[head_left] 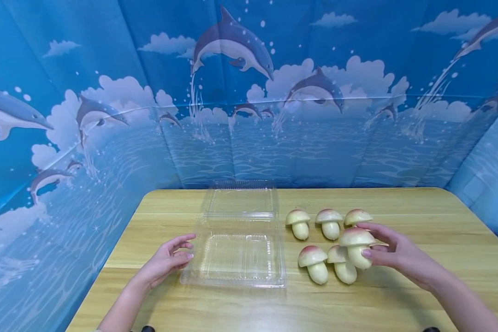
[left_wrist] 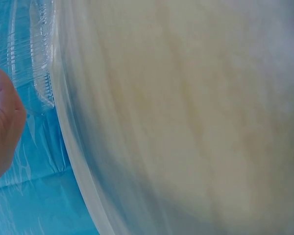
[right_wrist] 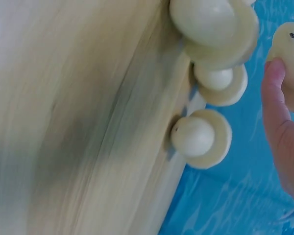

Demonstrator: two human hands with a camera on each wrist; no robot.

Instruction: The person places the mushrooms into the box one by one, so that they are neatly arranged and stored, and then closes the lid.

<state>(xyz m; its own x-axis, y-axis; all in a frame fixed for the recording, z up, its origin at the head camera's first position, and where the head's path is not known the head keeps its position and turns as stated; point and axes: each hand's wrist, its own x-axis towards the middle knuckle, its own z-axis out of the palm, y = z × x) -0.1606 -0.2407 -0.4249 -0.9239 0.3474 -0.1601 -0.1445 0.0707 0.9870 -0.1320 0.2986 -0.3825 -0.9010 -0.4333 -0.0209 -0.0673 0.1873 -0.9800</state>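
My right hand (head_left: 392,251) pinches a toy mushroom (head_left: 358,245) with a cream stem and a pink-tinged cap. In the right wrist view the thumb presses on the stem of this held mushroom (right_wrist: 291,68). Several like mushrooms lie on the table around it, among them one (head_left: 345,265) partly hidden behind the held one and another (head_left: 312,263) to its left. My left hand (head_left: 168,258) is beside the left edge of a clear plastic clamshell box (head_left: 192,276), fingers relaxed and holding nothing. The box lies with its lid (head_left: 240,200) folded back, away from me.
The wooden table (head_left: 249,309) has rounded far corners. A blue curtain (head_left: 249,152) printed with dolphins hangs right behind it and along both sides. Three mushrooms stand in a back row, including a middle one (head_left: 329,223), right of the lid.
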